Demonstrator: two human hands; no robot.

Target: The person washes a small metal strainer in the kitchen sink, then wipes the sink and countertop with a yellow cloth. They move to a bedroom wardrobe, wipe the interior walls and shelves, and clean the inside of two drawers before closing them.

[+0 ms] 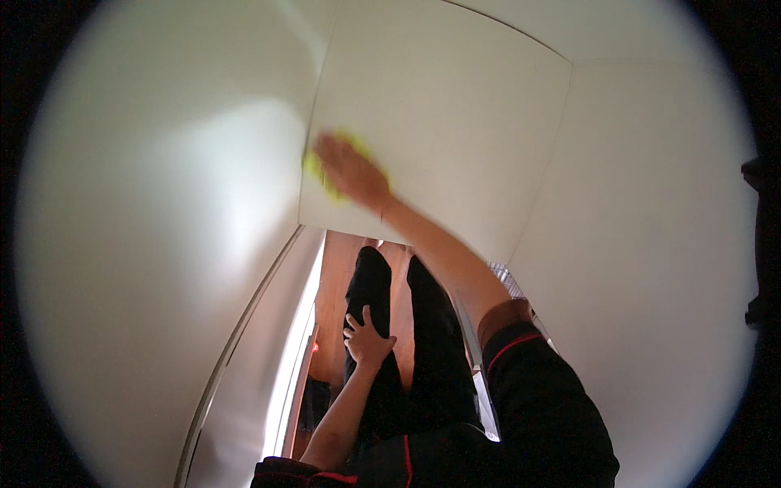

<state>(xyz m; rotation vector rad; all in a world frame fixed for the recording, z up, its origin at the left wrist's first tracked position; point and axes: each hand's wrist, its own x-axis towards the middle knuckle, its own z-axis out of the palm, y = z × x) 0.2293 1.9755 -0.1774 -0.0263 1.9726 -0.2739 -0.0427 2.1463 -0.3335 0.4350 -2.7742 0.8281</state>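
Observation:
My right hand [351, 169] reaches forward and presses a yellow cloth [314, 167] against a pale flat panel [455, 122], close to the panel's left edge. Motion blurs the hand, and most of the cloth is hidden under the palm and fingers. Only its yellow edges show around them. My left hand [370, 342] rests on my left thigh, its fingers spread and nothing in them.
Pale walls stand on the left [146, 187] and right [643, 203], meeting the panel at thin seams. A reddish-brown wooden floor [332, 281] shows below the panel's near edge. Beside my left leg is a dark object [314, 405].

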